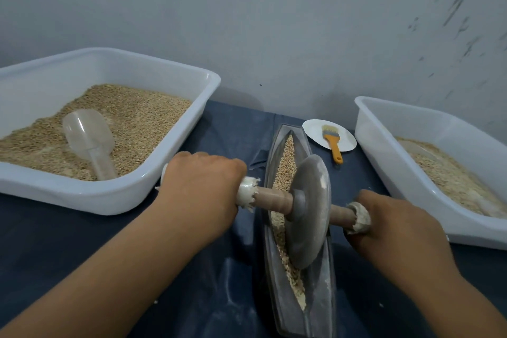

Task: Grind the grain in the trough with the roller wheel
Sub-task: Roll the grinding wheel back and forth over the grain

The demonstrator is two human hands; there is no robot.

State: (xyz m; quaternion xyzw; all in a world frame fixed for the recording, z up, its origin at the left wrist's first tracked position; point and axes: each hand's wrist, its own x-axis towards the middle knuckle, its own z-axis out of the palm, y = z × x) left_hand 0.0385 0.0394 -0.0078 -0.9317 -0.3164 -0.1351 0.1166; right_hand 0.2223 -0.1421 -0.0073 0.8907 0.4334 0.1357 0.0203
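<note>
A long, narrow grey metal trough (323,293) runs away from me at the centre of the table, with grain (286,162) lying along its groove. The grey roller wheel (310,211) stands on edge in the groove near the middle, on a wooden axle (271,197) that crosses the trough. My left hand (203,184) grips the axle's left end, which is wrapped in white material. My right hand (397,225) grips the wrapped right end. Grain nearer to me looks paler and broken.
A white tub (115,197) of whole grain with a clear plastic scoop (87,137) sits at the left. Another white tub (384,162) holding paler grain stands at the right. A white plate (315,129) carries an orange-handled brush (333,143) behind the trough. A dark blue cloth (55,241) covers the table.
</note>
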